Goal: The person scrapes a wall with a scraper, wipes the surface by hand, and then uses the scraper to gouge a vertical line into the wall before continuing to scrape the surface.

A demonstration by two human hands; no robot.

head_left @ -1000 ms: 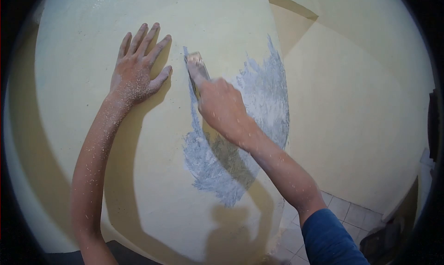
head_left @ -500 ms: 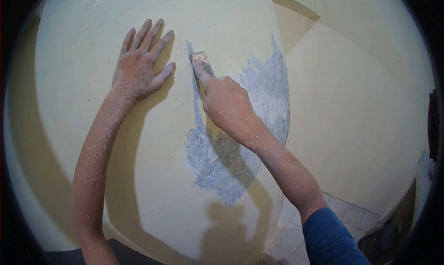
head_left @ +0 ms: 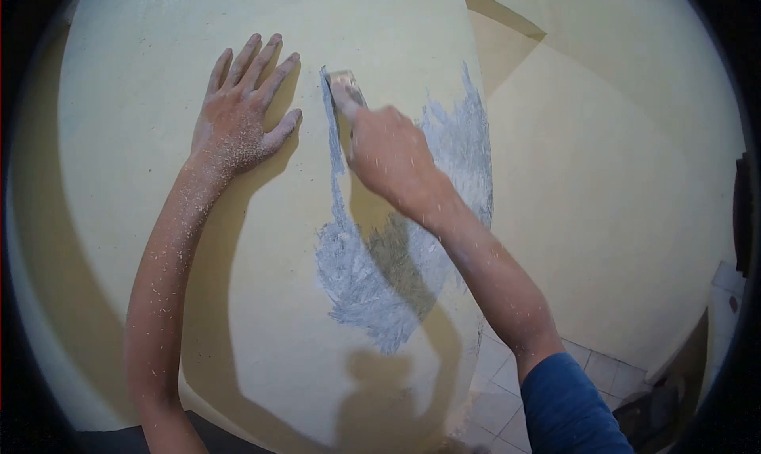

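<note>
- My left hand (head_left: 234, 121) rests palm-in on the yellow wall (head_left: 261, 279), fingers spread wide, gripping nothing.
- My right hand (head_left: 392, 149) is closed around a flat blade (head_left: 343, 79), a finger stretched along it.
- The blade's end sits just beside the top of a thin grey strip (head_left: 331, 129).
- Yellow wall lies between my left thumb and the blade, and runs on above both.
- A grey patch (head_left: 466, 137) reaches the wall's right edge.
</note>
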